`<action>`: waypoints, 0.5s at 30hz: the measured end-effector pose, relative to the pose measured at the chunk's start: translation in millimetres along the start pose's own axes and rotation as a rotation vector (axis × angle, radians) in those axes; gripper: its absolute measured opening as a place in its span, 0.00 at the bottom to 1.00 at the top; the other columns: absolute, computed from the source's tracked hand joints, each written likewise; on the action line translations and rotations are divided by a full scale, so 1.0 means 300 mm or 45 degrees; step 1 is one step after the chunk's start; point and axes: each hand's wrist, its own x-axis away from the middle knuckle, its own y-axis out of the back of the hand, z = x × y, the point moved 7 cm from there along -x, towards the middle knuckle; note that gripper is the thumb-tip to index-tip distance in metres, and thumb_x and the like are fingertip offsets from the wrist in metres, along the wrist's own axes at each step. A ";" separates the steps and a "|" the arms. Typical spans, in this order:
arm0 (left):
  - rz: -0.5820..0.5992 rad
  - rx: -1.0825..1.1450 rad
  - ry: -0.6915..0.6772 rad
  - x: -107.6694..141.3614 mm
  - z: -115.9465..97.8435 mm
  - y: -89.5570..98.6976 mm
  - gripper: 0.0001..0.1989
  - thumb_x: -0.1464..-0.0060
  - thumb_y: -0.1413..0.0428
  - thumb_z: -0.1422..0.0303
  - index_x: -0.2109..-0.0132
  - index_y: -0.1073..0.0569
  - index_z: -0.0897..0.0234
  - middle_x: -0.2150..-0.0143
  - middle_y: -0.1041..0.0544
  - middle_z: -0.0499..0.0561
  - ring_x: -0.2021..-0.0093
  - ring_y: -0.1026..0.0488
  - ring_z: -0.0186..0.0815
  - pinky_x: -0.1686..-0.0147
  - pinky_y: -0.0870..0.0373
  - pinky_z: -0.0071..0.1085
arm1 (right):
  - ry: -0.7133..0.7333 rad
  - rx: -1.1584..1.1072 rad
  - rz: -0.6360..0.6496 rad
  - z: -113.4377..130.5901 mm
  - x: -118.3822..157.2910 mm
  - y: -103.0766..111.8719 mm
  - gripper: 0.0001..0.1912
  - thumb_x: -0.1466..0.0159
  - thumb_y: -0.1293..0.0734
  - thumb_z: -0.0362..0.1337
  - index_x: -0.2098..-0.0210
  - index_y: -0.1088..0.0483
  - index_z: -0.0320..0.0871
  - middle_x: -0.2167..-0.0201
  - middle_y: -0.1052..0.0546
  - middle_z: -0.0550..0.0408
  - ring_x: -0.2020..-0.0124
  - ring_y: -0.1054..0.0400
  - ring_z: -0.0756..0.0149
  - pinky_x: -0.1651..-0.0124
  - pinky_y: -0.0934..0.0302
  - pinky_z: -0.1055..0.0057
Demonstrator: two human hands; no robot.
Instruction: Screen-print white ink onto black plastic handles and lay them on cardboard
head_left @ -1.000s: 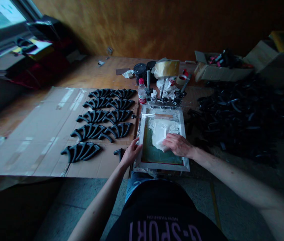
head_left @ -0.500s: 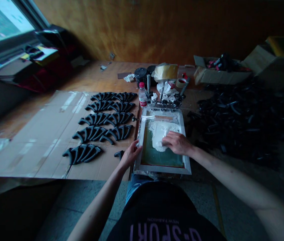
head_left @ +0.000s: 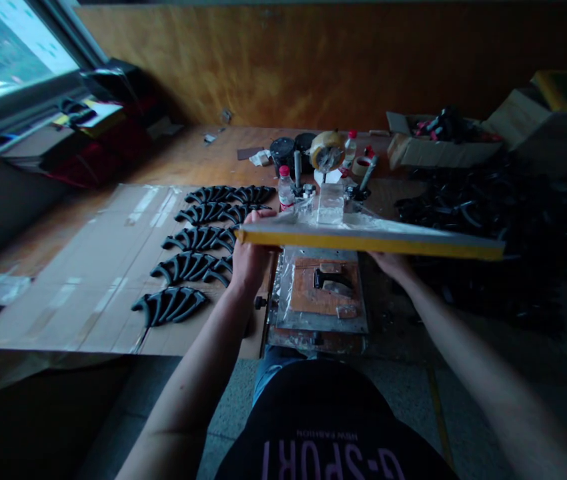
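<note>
The silk-screen frame (head_left: 373, 241) is tilted up, with its yellow-edged front bar toward me and white paste on its top. My left hand (head_left: 253, 257) grips the frame's left end, fingers over the top. Partly behind the right half of the frame is my right hand (head_left: 388, 262); its fingers are hidden. A pale flat block (head_left: 331, 203), which looks like a squeegee, stands at the back of the screen. Below the frame, one black curved handle-like piece (head_left: 333, 279) lies on a brown board (head_left: 303, 300) fixed to the metal base plate (head_left: 323, 323).
Rows of black curved pieces (head_left: 176, 307) lie on cardboard (head_left: 88, 267) at left. A large heap of black pieces (head_left: 473, 213) covers the right side. Behind the press stand a red-capped bottle (head_left: 285, 190), a tape roll (head_left: 327, 152) and an open carton (head_left: 438, 152).
The screen frame has swung up from the base, exposing the board and black piece. My right hand has left the white paste and moved to the frame's right side; my left hand rose with the frame.
</note>
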 end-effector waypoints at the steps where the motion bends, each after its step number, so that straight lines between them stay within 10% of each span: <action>1: -0.002 0.034 -0.011 -0.023 -0.018 -0.019 0.22 0.40 0.54 0.48 0.57 0.28 0.61 0.67 0.25 0.49 0.69 0.27 0.31 0.73 0.32 0.24 | 0.062 0.036 0.093 0.023 0.048 -0.069 0.13 0.38 0.33 0.43 0.70 0.26 0.39 0.71 0.24 0.55 0.70 0.31 0.68 0.61 0.34 0.73; 6: -0.020 0.236 0.152 0.025 0.041 -0.071 0.24 0.40 0.55 0.46 0.49 0.33 0.59 0.60 0.22 0.54 0.65 0.23 0.34 0.73 0.29 0.25 | 0.078 0.332 0.405 0.156 0.190 -0.298 0.06 0.37 0.33 0.37 0.66 0.30 0.39 0.64 0.24 0.44 0.59 0.30 0.57 0.55 0.37 0.64; 11: 0.445 0.230 1.031 0.391 0.367 -0.190 0.27 0.44 0.49 0.46 0.52 0.30 0.65 0.56 0.22 0.61 0.62 0.22 0.43 0.75 0.27 0.31 | -0.008 0.128 0.274 0.347 0.265 -0.262 0.07 0.33 0.38 0.38 0.62 0.32 0.42 0.64 0.24 0.46 0.58 0.31 0.57 0.57 0.38 0.64; 15: 0.217 0.191 1.107 0.484 0.518 -0.060 0.19 0.45 0.46 0.51 0.61 0.32 0.64 0.65 0.24 0.54 0.63 0.22 0.42 0.68 0.25 0.34 | 0.340 -0.149 0.446 0.380 0.311 -0.238 0.06 0.34 0.38 0.32 0.60 0.29 0.46 0.61 0.24 0.53 0.55 0.31 0.63 0.53 0.38 0.68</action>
